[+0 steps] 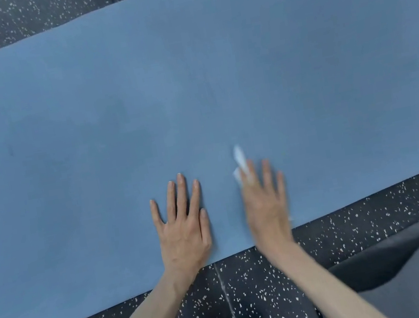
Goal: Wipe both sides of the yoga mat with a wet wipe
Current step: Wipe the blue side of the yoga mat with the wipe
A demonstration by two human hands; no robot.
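We see blue yoga mat [191,92] spread flat on black speckled floor [252,290], filling most of view. Left hand [182,227] lies palm down on mat near its close edge — fingers straight, slightly spread, holding nothing. Right hand [266,205] just beside it, also flat with fingers extended, blurred. White wet wipe [240,163] sits under right fingers, one end poking out past fingertips onto mat. Grey cushion-like shape [414,263] at lower right, on floor.
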